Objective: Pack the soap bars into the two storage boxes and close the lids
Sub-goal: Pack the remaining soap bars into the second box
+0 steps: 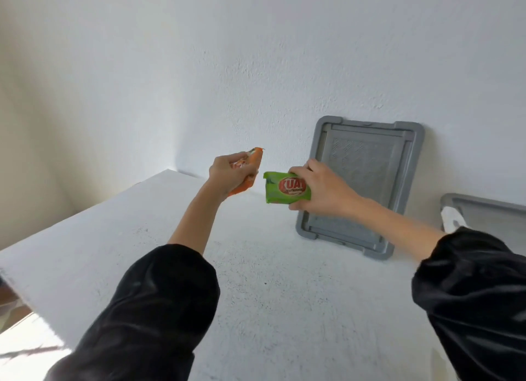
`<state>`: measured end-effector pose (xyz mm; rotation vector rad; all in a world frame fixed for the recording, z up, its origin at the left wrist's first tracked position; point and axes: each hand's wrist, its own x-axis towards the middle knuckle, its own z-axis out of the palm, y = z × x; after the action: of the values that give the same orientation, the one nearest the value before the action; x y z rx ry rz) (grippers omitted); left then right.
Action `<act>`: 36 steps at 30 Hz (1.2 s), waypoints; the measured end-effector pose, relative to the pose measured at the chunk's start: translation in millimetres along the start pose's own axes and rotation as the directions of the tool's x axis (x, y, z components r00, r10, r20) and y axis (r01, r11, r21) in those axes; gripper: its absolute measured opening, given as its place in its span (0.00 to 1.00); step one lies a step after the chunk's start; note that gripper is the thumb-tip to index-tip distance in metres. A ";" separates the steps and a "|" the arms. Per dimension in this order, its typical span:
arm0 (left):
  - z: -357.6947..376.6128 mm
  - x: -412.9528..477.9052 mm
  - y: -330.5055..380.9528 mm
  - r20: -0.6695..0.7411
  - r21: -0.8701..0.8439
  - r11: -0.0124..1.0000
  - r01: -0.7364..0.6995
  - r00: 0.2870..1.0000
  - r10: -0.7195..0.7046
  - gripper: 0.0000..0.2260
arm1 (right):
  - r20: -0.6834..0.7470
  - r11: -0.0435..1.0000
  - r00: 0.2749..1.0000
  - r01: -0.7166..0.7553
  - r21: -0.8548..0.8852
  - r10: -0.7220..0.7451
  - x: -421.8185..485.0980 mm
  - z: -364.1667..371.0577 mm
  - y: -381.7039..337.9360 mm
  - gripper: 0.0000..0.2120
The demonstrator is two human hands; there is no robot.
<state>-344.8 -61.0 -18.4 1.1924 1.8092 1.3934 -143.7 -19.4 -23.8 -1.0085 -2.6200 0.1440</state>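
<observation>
Fingers (306, 167) around orange bar (241, 188), green bar (280, 194)

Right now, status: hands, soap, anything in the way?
Left hand grips orange soap bar, right hand grips green soap bar, both above table. Grey lid off, leaning on wall. No box plainly in view.
</observation>
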 end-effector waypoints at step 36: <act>227.4 -302.2 31.7 0.999 -0.017 0.576 -0.817 0.013 0.048 0.31 | 0.154 0.854 0.867 -0.410 -0.320 0.474 -468.2 -81.2 38.5 0.36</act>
<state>-8.7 -224.8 -83.5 2.4662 0.7275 -0.1550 233.7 -305.1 -80.4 -1.7952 -2.5999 -0.0058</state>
